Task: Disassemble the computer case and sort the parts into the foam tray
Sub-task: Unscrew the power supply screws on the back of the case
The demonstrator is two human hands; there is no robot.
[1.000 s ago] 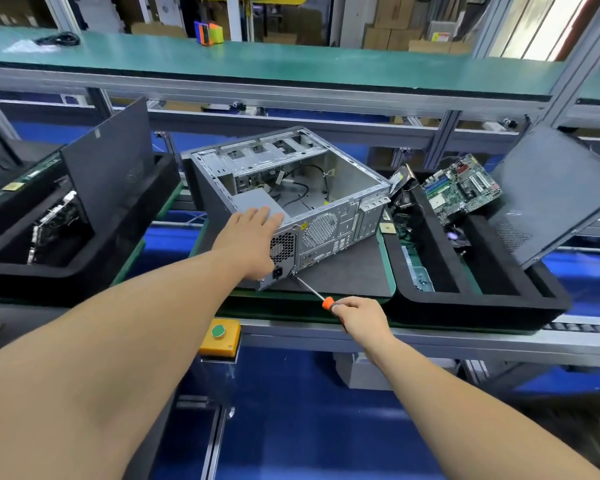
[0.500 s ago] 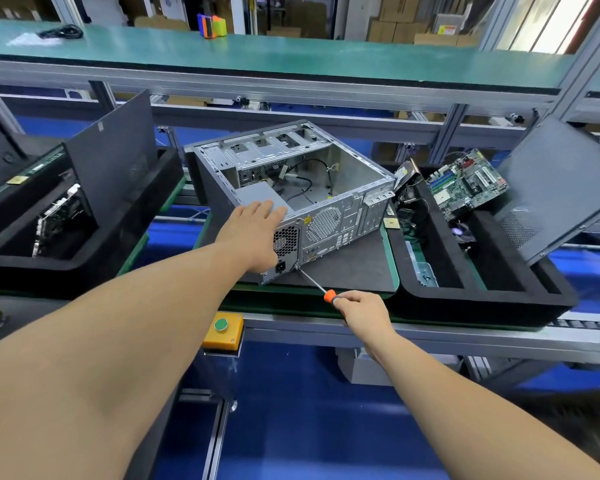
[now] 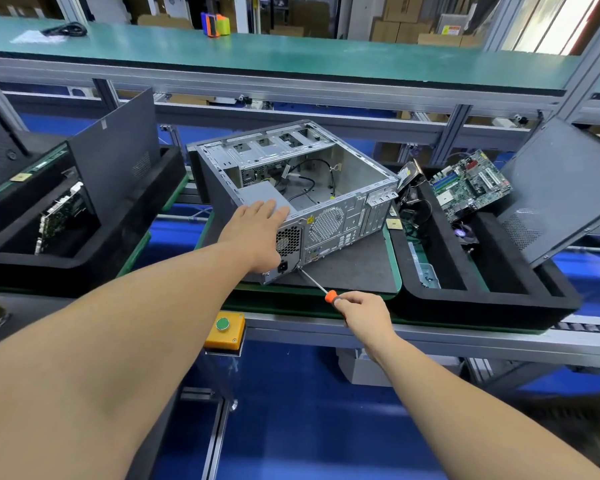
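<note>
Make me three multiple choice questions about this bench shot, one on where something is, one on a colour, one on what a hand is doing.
1. Where does the motherboard lie?
A. inside the case
B. on the right foam tray
C. on the green shelf

2. What colour is the front end of the screwdriver handle?
A. blue
B. orange
C. white

3. What is the left hand doing?
A. resting flat on the case
B. gripping the screwdriver
C. hanging free

Answers:
1. B, the board leans on the black tray right of the case.
2. B, orange shows just ahead of the right hand.
3. A, its straight fingers lie on the case's near corner.
</note>
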